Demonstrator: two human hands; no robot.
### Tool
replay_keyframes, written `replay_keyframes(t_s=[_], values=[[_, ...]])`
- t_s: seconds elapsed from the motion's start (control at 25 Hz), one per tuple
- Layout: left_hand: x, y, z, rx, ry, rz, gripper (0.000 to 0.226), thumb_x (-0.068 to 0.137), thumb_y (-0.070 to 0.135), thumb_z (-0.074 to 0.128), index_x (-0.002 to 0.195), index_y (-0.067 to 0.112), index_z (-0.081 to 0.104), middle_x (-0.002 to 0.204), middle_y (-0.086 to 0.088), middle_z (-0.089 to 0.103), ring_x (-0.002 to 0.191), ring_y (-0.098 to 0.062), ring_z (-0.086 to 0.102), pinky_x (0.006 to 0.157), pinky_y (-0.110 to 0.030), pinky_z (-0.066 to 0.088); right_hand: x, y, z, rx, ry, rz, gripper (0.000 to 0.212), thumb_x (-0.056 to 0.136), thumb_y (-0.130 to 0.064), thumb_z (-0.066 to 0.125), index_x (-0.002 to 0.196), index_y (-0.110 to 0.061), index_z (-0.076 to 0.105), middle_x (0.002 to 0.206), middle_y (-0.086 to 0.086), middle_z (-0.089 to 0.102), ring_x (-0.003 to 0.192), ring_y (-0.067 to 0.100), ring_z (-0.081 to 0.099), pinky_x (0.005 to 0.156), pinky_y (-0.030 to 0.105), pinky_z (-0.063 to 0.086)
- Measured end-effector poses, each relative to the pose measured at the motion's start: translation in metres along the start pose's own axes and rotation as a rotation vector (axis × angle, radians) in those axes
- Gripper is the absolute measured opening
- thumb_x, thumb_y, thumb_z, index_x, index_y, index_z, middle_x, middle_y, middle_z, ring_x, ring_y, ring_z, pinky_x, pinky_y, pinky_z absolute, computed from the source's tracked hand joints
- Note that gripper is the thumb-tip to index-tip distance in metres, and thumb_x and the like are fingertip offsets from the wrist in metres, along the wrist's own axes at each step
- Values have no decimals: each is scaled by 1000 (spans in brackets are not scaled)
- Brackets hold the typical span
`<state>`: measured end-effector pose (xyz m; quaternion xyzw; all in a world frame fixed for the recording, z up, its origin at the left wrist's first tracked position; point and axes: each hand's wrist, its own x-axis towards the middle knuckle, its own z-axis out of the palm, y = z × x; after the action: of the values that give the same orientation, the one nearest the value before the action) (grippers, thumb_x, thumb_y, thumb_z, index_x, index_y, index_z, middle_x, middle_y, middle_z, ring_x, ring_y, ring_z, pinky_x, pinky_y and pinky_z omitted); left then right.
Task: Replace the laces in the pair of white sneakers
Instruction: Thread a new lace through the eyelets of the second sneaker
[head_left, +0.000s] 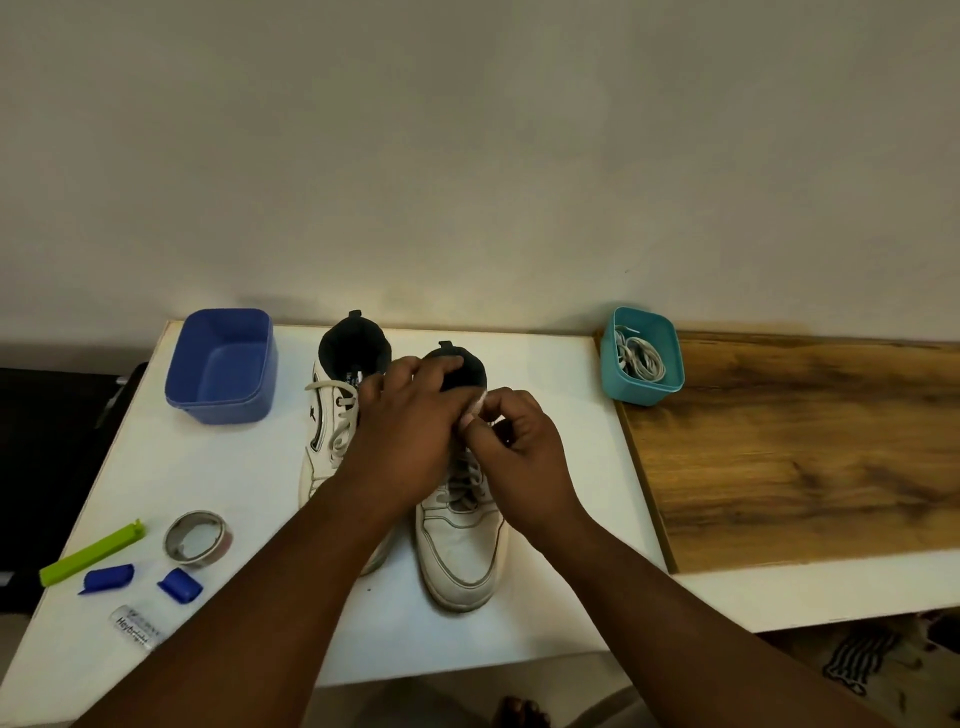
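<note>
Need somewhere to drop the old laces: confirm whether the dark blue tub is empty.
Yes, the dark blue tub shows only its bare inside, while coiled laces lie in the teal tub.

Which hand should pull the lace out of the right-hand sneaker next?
Right, probably. The right hand already pinches the lace end above the right-hand sneaker, so it can draw straight away. The left hand rests across the sneaker's collar, better placed to steady it.

Two sneakers (457, 540) stand side by side on the table (566, 467), between two tubs (221, 366).
</note>
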<state>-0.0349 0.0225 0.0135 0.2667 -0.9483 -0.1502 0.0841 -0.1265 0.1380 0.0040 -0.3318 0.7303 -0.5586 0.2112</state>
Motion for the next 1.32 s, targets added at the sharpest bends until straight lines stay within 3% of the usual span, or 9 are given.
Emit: replay_keyframes(t_s=[0.16,0.36,0.48,0.68,0.8,0.96,1.04,1.16,1.32], values=[[2,-7,0,23,-80,-93,29,101,46,47,126,44,62,160,11,32,153,-25,6,120,-56,1,-3,3,-6,-19,2,-13,10,93,-14,71,89,-23,71,96,-3,67,82,14,66,73,28,54],[-1,-12,-5,-143,47,-66,28,101,48,44,112,39,68,124,13,67,145,-17,35,120,-53,8,3,-1,-11,6,4,-2,5,97,-17,67,95,-21,70,87,-6,70,74,9,64,67,26,53],[-7,-19,-11,-207,55,-10,40,94,55,33,106,40,68,109,14,69,132,-16,47,117,-52,17,9,-3,-9,11,46,3,7,97,-16,67,95,-21,71,87,-6,71,74,10,65,67,26,54],[-10,-20,-8,-77,137,20,21,96,47,53,104,38,70,112,12,69,130,-20,51,114,-55,18,11,-6,-6,92,83,8,7,96,-13,70,91,-17,73,84,-2,73,79,13,70,75,27,58],[-11,-17,-12,-60,209,-27,15,94,47,58,99,39,69,106,15,67,127,-17,51,113,-53,20,14,0,-7,123,139,143,8,93,-18,75,91,-18,67,80,3,72,70,11,66,68,33,56],[-13,-11,-11,-56,204,-98,12,92,45,63,97,38,70,104,13,68,124,-19,52,112,-55,24,10,5,-7,-150,126,39,19,90,-23,78,82,-22,61,75,-8,65,63,4,57,61,22,47],[-13,-10,-9,-40,205,-108,12,92,43,63,98,36,71,103,11,69,121,-21,54,111,-55,26,6,3,-3,-271,11,-128,6,92,-22,73,93,-25,68,89,-13,68,70,4,57,66,22,50],[-12,-10,-9,-2,177,-135,16,92,43,62,100,34,72,105,9,70,118,-22,56,112,-54,25,3,6,0,-474,-56,-200,21,98,-30,65,119,-33,66,109,-15,69,76,-1,52,77,25,51],[-11,-8,-11,-13,142,-160,22,94,48,58,107,35,72,113,10,69,123,-20,53,116,-52,21,4,7,-1,-544,-55,-243,22,99,-26,59,119,-30,69,104,-12,68,82,0,52,76,22,47]])
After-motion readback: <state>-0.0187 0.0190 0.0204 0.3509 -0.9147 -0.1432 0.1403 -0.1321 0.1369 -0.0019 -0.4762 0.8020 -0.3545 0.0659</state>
